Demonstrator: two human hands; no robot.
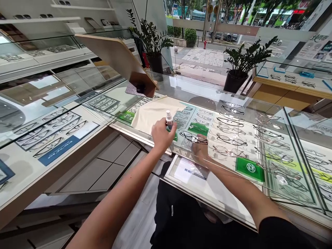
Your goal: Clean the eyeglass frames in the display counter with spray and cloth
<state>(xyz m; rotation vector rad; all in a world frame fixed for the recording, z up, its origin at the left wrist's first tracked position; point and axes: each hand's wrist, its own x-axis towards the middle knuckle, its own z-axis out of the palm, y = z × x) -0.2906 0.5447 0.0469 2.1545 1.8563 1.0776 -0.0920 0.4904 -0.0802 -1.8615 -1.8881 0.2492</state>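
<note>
My left hand (pixel 163 133) is closed around a small white-capped spray bottle (pixel 169 119), held upright at the near edge of the glass counter. Just behind it a cream cloth (pixel 149 112) lies spread on the glass top. My right hand (pixel 200 147) shows through the glass, above the pulled-out drawer. Its fingers are at the right side of dark-framed eyeglasses (pixel 188 137) that carry a white tag, and appear to grip them; the fingertips are partly hidden. A green card (pixel 198 128) lies just beyond these eyeglasses.
Rows of eyeglasses (pixel 230 140) fill the glass case on the right. A tilted wooden-backed mirror or panel (pixel 116 57) stands on the counter at left. The drawer (pixel 218 193) juts out over my lap. Potted plants (pixel 155 62) stand beyond the counter.
</note>
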